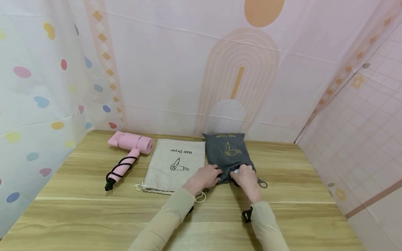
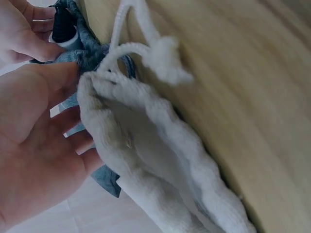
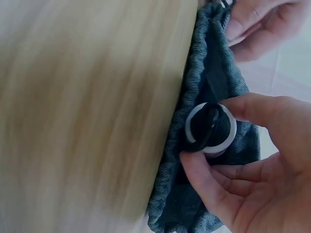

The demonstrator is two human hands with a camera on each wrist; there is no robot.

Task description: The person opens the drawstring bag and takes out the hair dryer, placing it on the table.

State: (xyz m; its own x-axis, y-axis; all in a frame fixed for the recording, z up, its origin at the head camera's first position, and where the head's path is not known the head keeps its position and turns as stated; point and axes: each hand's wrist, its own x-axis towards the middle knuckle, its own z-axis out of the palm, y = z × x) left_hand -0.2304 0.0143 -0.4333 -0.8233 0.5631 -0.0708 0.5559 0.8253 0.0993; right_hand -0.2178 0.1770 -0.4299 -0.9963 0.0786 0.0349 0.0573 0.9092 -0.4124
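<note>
A dark grey drawstring bag [image 1: 220, 153] printed "Hair Dryer" lies near the table's back edge, its mouth toward me. At the mouth's left corner, my left hand [image 1: 205, 177] pinches the cloth between thumb and fingers. My right hand [image 1: 246, 177] grips a round, white-rimmed handle [image 3: 232, 131] with a black end, thumb on one side and fingers on the other. In the right wrist view the handle sits within the bag's parted mouth. The rest of that object is hidden inside the cloth.
Left of the dark bag lies a flat beige drawstring bag [image 1: 160, 164] with cream cords. Farther left is a pink hair dryer [image 1: 130, 141], black cord wound round its handle. A dark cord loop [image 1: 262, 183] lies to the dark bag's right. Curtains hang behind the table [image 1: 292, 174].
</note>
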